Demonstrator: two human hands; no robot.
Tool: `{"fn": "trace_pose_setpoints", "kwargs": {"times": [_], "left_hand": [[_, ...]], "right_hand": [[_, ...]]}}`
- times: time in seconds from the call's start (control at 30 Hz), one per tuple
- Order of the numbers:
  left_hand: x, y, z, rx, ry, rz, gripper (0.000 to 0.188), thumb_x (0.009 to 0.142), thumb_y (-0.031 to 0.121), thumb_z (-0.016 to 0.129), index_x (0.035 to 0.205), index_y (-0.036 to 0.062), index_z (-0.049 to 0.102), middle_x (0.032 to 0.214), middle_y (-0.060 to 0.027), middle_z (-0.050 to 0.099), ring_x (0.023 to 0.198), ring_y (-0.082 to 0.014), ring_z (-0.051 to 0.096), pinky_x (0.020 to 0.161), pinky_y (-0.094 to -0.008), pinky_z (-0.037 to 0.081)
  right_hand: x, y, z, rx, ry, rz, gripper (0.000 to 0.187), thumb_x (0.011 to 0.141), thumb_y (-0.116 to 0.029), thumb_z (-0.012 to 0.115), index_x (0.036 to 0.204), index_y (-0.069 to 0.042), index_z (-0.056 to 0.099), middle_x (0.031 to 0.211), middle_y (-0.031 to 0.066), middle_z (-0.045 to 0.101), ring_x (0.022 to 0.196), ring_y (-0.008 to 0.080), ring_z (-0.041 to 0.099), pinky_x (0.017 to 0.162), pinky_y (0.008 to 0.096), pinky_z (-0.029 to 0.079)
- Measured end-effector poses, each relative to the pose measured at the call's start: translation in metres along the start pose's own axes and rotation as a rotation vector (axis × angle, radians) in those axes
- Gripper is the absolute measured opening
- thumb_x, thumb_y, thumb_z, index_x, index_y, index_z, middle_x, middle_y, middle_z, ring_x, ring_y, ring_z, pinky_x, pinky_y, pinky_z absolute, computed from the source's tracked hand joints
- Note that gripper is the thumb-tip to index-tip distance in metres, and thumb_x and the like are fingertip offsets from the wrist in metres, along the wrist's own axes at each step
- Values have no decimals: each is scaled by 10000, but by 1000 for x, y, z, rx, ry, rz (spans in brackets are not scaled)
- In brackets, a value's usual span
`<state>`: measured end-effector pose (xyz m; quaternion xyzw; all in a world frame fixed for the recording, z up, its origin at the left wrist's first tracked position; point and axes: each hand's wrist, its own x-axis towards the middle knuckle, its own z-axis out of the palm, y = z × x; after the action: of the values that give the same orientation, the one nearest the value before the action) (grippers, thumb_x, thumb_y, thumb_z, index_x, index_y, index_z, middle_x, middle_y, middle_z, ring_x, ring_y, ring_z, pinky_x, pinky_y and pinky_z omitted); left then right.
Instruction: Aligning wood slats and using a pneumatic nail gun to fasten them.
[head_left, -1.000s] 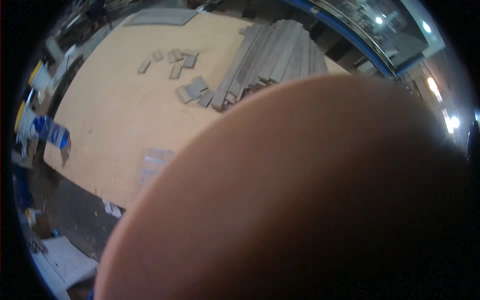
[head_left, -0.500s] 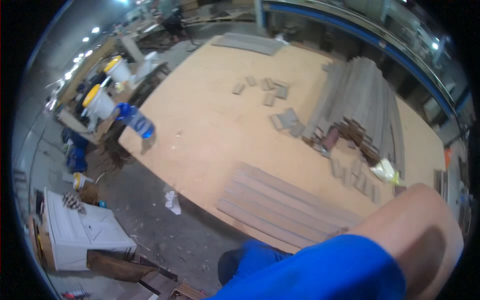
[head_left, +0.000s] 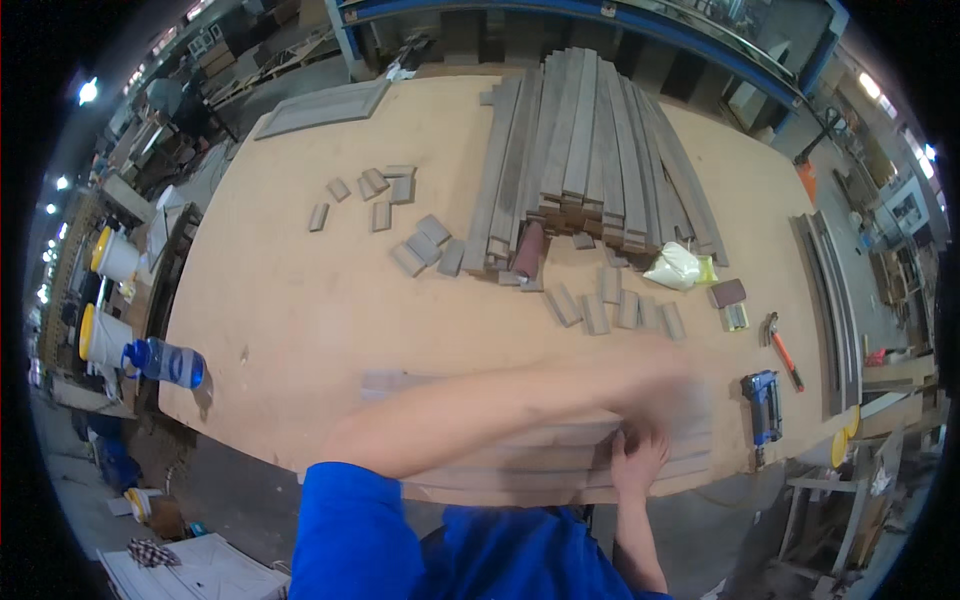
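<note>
Several flat grey-brown wooden boards lie side by side along the table's near edge. My left arm, in a short blue sleeve, reaches rightward across them. Smeared by motion, my left hand is over their right part, and its fingers cannot be made out. Just below it, my right hand rests on the boards with its thumb and fingers apart. The left hand partly covers its fingertips. Something dark shows between the two hands, too unclear to name.
Behind the boards are small wood blocks, a long plank stack, a dark red roll and a white bag. A blue nail gun and a hammer lie right. A blue-capped bottle stands at the left edge.
The view has swung to the right, bringing the hammer and nail gun into sight. Both hands now show over the boards; before, only one bare arm and its blue sleeve did.
</note>
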<state>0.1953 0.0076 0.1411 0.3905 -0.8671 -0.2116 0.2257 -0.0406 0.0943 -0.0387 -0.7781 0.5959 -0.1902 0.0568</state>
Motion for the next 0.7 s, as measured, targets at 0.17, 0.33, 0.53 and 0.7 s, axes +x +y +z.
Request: {"fn": "trace_pose_setpoints", "kwargs": {"times": [0.17, 0.33, 0.53, 0.7], "left_hand": [[-213, -150, 3, 49, 166, -541, 311, 865, 76, 644, 1174, 66, 678, 1202, -176, 652, 1136, -391, 618, 990, -453, 515], [-321, -216, -28, 324, 515, -1178, 534, 847, 135, 671, 1374, 126, 579, 1487, -175, 521, 1335, -412, 507, 1082, -510, 461], [-328, -212, -9, 476, 410, -1214, 645, 832, 195, 704, 1450, 161, 522, 1549, -162, 446, 1396, -377, 451, 1101, -598, 391], [-302, -173, -13, 301, 242, -1188, 647, 792, 198, 727, 1416, 167, 559, 1463, -158, 497, 1339, -367, 476, 1090, -556, 384]], "right_hand": [[5, -16, 5, 77, -55, -4, 431, 852, -265, 710, 1251, -118, 642, 1454, 132, 517, 1413, 376, 402, 1192, 556, 263], [9, -20, 1, 92, -61, -8, 427, 839, -238, 714, 1242, -114, 640, 1448, 134, 519, 1402, 378, 412, 1185, 556, 271], [9, -22, -2, 57, -55, 0, 447, 819, -219, 724, 1242, -110, 633, 1440, 138, 522, 1397, 384, 416, 1179, 554, 282], [5, -11, 2, 19, -55, 8, 453, 805, -229, 738, 1232, -122, 633, 1422, 130, 533, 1379, 385, 430, 1167, 556, 298]]}}
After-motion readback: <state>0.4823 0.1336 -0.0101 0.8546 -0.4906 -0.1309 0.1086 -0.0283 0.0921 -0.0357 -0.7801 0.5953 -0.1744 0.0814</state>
